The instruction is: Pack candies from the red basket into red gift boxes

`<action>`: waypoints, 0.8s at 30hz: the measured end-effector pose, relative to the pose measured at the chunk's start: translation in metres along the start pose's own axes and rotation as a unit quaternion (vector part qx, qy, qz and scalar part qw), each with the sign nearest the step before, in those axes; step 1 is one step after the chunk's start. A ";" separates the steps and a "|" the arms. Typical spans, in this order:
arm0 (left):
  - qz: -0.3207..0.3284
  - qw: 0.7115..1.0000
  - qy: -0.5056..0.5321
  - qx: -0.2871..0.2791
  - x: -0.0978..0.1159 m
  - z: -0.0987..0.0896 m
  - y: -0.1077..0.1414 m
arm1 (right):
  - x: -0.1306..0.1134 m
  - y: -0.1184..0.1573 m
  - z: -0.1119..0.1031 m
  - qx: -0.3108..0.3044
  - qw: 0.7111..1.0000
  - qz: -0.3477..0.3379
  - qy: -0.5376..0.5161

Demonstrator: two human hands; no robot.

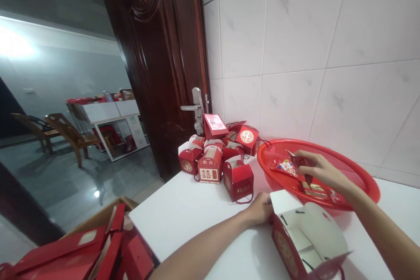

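An open red gift box [285, 249], white inside with its flaps up, stands at the front of the white table. My left hand [261, 208] is closed at its far left corner, its fingertips partly hidden by the box. Over the red plastic basket [364, 180], my right hand [311, 167] pinches a small dark red packet [297, 160]. Inside the basket lie a red packet with a colourful print [285, 167], a gold-coloured flat packet [314, 189] and another small red packet [336, 196].
Several red gift boxes [210, 170] with cord handles cluster at the table's far left, by the tiled wall [288, 43]. A carton of flat red boxes [75, 249] stands below the table's left edge. Beyond is a dark wooden door [157, 61].
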State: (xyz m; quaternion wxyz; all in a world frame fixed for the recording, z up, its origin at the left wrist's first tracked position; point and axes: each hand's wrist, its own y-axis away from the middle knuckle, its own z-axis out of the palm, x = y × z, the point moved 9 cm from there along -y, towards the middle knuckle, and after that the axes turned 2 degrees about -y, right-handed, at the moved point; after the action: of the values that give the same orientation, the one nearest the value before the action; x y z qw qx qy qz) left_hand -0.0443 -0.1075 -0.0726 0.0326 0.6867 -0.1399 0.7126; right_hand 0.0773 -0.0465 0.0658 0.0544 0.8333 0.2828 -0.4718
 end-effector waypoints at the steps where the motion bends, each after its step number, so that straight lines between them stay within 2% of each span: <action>1: 0.000 1.000 0.006 -0.003 0.002 0.001 0.000 | -0.002 0.005 -0.003 0.012 0.999 0.006 -0.031; 6: 0.000 0.999 0.043 -0.023 0.008 0.005 0.002 | -0.009 0.022 -0.013 0.064 0.989 0.013 -0.134; 9: -0.009 0.999 0.027 -0.016 0.009 0.003 0.004 | -0.007 0.022 -0.013 0.053 0.980 0.009 -0.189; 12: -0.056 0.998 -0.017 -0.011 0.014 -0.002 0.008 | -0.002 0.020 -0.016 0.044 0.968 -0.006 -0.248; 13: -0.064 0.997 -0.037 -0.037 0.019 0.000 0.011 | 0.001 0.019 -0.018 0.044 0.961 -0.006 -0.272; 16: -0.083 0.981 -0.140 -0.107 0.042 -0.002 0.020 | 0.013 0.019 -0.023 0.059 0.931 0.019 -0.358; 19: -0.087 0.929 -0.297 -0.202 0.068 -0.007 0.034 | 0.025 0.018 -0.028 0.097 0.891 0.063 -0.440; 22: -0.070 0.897 -0.390 -0.195 0.106 -0.023 0.042 | 0.030 0.015 -0.023 0.096 0.855 0.100 -0.500; 24: -0.069 0.884 -0.423 -0.184 0.129 -0.027 0.045 | 0.031 0.013 -0.019 0.093 0.843 0.120 -0.517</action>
State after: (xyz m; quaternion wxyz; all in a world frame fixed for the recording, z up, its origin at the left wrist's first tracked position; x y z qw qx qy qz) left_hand -0.0877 -0.1627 0.0473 0.1454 0.9124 -0.2217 0.3117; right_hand 0.1109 -0.0375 0.0488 0.1710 0.4975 0.0659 -0.8479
